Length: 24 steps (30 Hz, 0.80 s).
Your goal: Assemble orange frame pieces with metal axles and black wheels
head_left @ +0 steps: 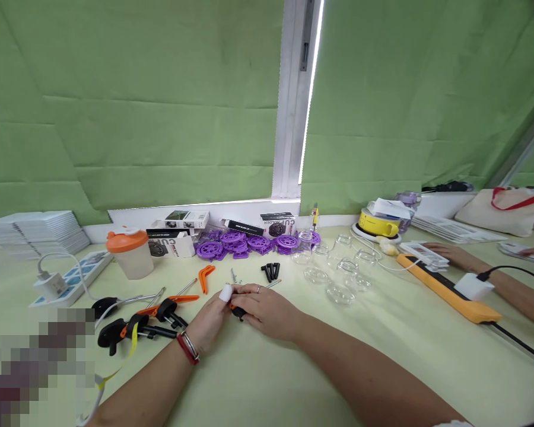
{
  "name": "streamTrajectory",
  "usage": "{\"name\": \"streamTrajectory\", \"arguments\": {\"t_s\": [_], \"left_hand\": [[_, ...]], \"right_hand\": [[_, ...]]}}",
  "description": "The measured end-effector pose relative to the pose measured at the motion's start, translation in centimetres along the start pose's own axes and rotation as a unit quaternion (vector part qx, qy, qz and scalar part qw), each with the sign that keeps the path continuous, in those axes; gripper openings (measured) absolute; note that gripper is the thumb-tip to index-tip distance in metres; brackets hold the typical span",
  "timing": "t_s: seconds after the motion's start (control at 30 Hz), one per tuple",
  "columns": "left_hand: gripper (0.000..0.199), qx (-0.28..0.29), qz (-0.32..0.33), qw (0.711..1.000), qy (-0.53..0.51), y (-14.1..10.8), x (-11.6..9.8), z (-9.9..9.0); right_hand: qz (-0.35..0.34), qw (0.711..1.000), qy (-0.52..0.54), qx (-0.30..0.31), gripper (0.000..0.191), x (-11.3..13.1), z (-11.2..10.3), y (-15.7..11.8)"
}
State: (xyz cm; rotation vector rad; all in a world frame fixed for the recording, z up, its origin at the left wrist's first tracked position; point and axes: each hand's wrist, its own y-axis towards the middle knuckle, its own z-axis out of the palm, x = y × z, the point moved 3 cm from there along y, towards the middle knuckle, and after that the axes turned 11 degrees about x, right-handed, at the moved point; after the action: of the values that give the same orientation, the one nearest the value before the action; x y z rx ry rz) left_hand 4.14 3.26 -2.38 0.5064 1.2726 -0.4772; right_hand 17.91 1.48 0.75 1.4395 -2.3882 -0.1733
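My left hand [211, 320], with a white wrap on one digit and a red band at the wrist, is closed around one side of a small black and orange part [237, 312]. My right hand [271, 309], wearing a ring, grips the same part from the other side; fingers hide most of it. Just beyond lie loose screws [234, 276], several short black pieces [271, 271] and an orange angled piece [206, 279]. Left of my hands rest black and orange clamp-like assemblies [146, 329] and a black-handled screwdriver [109, 305].
Purple wheel-shaped pieces [235, 244] lie before cup holder boxes [278, 226]. Clear glass-like vessels [340, 270] stand right of centre. An orange power strip [449, 290] sits near another person's arm [498, 281]. At left are a shaker cup [133, 258] and white power strip [78, 279].
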Motion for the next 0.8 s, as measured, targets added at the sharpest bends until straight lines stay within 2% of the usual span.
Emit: {"name": "streamTrajectory", "arguments": {"t_s": [0.07, 0.13, 0.27, 0.43, 0.53, 0.67, 0.8], "left_hand": [[0.048, -0.039, 0.01, 0.99, 0.137, -0.4, -0.8, -0.3], [0.047, -0.038, 0.029, 0.963, 0.264, -0.8, -1.7, 0.1], [0.038, 0.079, 0.071, 0.912, 0.397, -0.7, -2.2, 2.0], [0.038, 0.06, 0.054, 0.888, 0.452, -0.2, -1.6, 1.2], [0.034, 0.1, 0.021, 0.879, 0.466, -0.4, -1.7, 0.8], [0.036, 0.158, -0.029, 0.873, 0.461, -0.8, -2.1, 0.7], [0.038, 0.146, -0.05, 0.873, 0.463, -0.8, -2.0, 0.4]], "right_hand": [[0.041, 0.999, 0.022, -0.004, 0.04, -0.4, 0.0, -0.2], [0.087, 0.994, 0.06, -0.017, 0.046, -0.7, 0.2, -0.4], [0.118, 0.983, 0.137, -0.029, 0.043, -1.0, 0.6, -0.7], [0.114, 0.989, 0.098, -0.006, 0.038, -1.1, 0.9, -0.6], [0.113, 0.991, 0.07, 0.026, 0.04, -1.1, 1.0, -0.6], [0.08, 0.995, 0.056, 0.028, 0.041, -0.6, 1.2, -0.6], [0.068, 0.997, 0.022, 0.029, 0.036, -0.4, 1.4, -0.5]]}}
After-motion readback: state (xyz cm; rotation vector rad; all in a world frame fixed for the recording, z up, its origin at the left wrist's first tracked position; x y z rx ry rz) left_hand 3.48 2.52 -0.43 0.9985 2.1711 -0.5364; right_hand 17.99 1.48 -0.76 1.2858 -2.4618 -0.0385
